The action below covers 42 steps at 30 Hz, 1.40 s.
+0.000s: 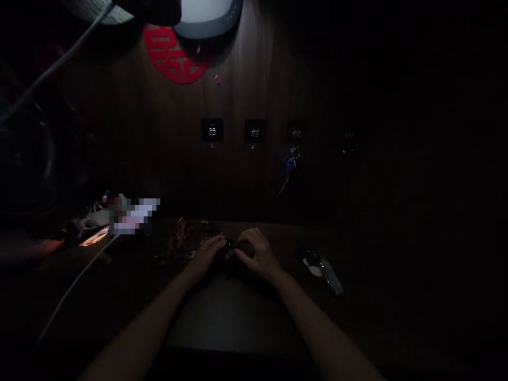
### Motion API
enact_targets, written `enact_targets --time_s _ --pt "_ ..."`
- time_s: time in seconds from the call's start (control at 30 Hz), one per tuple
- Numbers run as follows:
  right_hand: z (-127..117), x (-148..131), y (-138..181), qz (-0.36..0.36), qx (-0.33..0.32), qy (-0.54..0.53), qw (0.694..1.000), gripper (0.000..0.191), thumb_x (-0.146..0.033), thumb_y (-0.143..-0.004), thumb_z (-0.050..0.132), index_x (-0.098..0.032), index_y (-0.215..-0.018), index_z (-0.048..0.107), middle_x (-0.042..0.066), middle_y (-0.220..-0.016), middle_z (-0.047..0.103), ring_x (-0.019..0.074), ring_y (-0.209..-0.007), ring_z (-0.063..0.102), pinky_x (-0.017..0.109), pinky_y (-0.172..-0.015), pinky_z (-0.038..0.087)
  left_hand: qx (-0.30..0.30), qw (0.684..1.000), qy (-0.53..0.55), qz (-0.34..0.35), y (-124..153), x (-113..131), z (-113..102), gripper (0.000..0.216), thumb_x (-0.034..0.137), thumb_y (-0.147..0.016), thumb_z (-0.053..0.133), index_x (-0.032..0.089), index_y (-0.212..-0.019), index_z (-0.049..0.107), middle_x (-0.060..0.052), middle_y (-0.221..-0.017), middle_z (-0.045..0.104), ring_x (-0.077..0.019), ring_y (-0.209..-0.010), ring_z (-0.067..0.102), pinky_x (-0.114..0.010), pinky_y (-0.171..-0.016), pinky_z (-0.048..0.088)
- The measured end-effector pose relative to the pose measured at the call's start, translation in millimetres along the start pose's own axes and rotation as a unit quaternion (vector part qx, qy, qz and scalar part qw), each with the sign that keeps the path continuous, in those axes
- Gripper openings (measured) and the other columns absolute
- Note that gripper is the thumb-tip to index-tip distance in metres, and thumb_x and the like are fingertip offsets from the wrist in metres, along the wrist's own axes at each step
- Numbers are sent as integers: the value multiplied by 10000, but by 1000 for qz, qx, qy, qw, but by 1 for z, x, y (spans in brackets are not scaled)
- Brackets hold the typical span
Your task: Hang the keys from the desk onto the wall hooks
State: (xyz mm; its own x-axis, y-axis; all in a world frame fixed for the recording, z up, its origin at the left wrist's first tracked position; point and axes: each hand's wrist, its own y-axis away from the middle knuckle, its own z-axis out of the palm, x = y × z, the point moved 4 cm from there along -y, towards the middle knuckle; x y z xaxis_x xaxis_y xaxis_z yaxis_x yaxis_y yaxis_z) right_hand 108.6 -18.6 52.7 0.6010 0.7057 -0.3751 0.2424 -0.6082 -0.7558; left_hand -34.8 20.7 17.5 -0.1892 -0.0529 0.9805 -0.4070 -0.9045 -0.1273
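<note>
In the dim head view, my left hand (207, 255) and my right hand (259, 255) meet above the dark tabletop (222, 317). Their fingers are closed around a small dark object (229, 244) with a faint shine; its kind is too dark to tell. Just left of my left hand lies a jumble of small items (180, 235) with yellowish and reddish parts. To the right of my right hand rests a bunch of small things with a shiny silver handle-like piece (332, 277) and a pale round piece (312, 267).
Hooks on black squares (212, 130) line the wooden back panel; a blue-headed key (289, 165) hangs from one. Above are a red paper cutout (170, 58) and a pale device (206, 18). A white cable (75, 283) crosses the left side near a pixelated bright item (135, 217).
</note>
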Motion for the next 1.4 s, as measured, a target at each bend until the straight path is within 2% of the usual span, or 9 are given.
enact_targets --time_s 0.27,0.47,0.6,0.73,0.87,1.07,1.2,1.3,1.4 --pt "1 -9 -3 -3 -4 50 999 45 -200 -794 535 -206 -793 580 45 -824 586 179 -816 517 334 -750 417 29 999 -15 -18 2 -1 -2 266 393 -732 591 175 -886 602 11 -714 621 -127 -665 572 -236 -652 439" --pt "-11 4 -8 128 76 -84 985 101 -254 -797 538 -208 -731 599 8 -715 589 141 -696 553 261 -639 426 28 995 -92 26 -1 1 -6 308 441 -770 530 173 -871 645 -39 -885 655 -181 -869 583 -261 -757 435" --pt "-20 14 -7 207 122 -131 962 137 -311 -763 570 -199 -691 599 0 -692 605 143 -680 569 252 -629 426 10 996 -84 11 -1 -1 -5 362 484 -779 509 159 -896 619 -39 -760 646 -151 -692 582 -265 -678 439" --pt "-37 26 -7 240 164 -143 946 183 -371 -751 566 -196 -720 609 3 -707 623 156 -694 584 265 -650 447 6 996 -87 4 2 1 -2 390 508 -765 512 150 -895 596 -24 -677 620 -133 -613 555 -257 -631 426" --pt "-74 40 -11 239 215 -112 940 207 -396 -742 562 -195 -733 612 3 -688 626 162 -687 581 276 -652 457 17 993 -120 0 4 3 0 366 503 -748 521 166 -870 594 -7 -656 611 -130 -592 546 -251 -616 418" --pt "-154 66 -26 235 301 -30 924 197 -385 -700 578 -190 -694 601 -20 -623 581 126 -592 522 253 -586 433 13 980 -196 -1 7 9 5 341 498 -721 529 188 -830 619 6 -639 615 -158 -623 564 -264 -640 431" --pt "-202 86 -43 237 367 -24 899 151 -332 -661 595 -182 -667 586 -37 -583 545 94 -527 479 226 -517 408 32 972 -232 1 8 13 5 293 472 -701 551 213 -799 646 -5 -727 653 -191 -742 596 -284 -724 444" --pt "-231 94 -59 237 404 -19 883 116 -289 -654 594 -174 -658 577 -39 -594 542 80 -524 478 213 -508 404 40 969 -242 12 7 12 4 280 474 -681 569 221 -767 652 -12 -795 667 -213 -824 596 -291 -763 444" --pt "-251 100 -75 238 422 -13 875 82 -252 -657 587 -172 -658 567 -43 -594 543 72 -515 478 200 -491 397 26 972 -235 3 5 8 4 309 493 -698 555 215 -796 649 -17 -776 663 -212 -798 596 -284 -714 452"
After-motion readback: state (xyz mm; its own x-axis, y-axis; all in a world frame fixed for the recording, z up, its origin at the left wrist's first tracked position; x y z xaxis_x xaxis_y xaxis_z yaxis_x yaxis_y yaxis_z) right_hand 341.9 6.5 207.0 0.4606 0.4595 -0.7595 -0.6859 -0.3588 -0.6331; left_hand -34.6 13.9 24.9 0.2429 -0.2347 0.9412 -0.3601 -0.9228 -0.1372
